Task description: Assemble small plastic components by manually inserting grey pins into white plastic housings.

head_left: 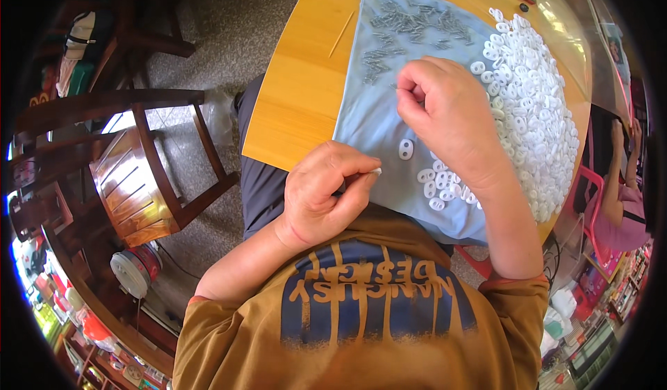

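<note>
Left hand (pixel 323 192) has a white piece (pixel 377 171) pinched over the near-left side of the blue cloth (pixel 372 112); metal bits (pixel 424 23) lie scattered on the far side. Right hand's (pixel 448 112) fingertips are bunched up (can't tell on what). Then a small near cluster (pixel 439 184), maybe the done ones, and a huge right-hand heap (pixel 535 112), so loads left, I reckon. Pinched piece's axis is hidden; the lone oval (pixel 406 149) beside it runs near-to-far.

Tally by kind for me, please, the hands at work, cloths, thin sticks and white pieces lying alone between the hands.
Left hand and right hand: 2
Blue cloth: 1
Thin stick: 1
Lone white piece: 1
Total: 5
</note>
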Demonstrator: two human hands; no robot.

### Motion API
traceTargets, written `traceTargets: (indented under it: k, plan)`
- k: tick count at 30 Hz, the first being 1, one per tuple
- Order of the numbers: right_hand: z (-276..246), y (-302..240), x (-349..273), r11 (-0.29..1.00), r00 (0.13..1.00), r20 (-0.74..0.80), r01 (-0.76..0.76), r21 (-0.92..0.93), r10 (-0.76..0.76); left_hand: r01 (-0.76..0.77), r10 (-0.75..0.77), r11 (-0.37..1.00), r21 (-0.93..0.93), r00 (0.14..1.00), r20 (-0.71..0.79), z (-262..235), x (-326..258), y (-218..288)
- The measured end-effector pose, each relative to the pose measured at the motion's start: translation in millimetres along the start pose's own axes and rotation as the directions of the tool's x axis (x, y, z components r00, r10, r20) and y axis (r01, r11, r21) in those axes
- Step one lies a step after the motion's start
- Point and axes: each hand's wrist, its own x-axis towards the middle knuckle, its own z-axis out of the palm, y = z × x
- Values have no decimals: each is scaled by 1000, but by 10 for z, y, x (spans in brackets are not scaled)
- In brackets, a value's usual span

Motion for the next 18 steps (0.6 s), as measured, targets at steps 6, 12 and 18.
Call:
traceTargets:
  k: [6,12,18]
  plan:
    - [-58,23,-14,985,999,-4,44,-164,-45,-17,17,1000,13,1000,5,0,10,1]
    - [-94,-14,-61,991,996,7,91,-98,-90,-24,24,999,34,1000,6,1,13,3]
    - [-130,-24,-144,995,992,-92,73,-74,-80,-52,51,997,50,999,11,11,8,-19]
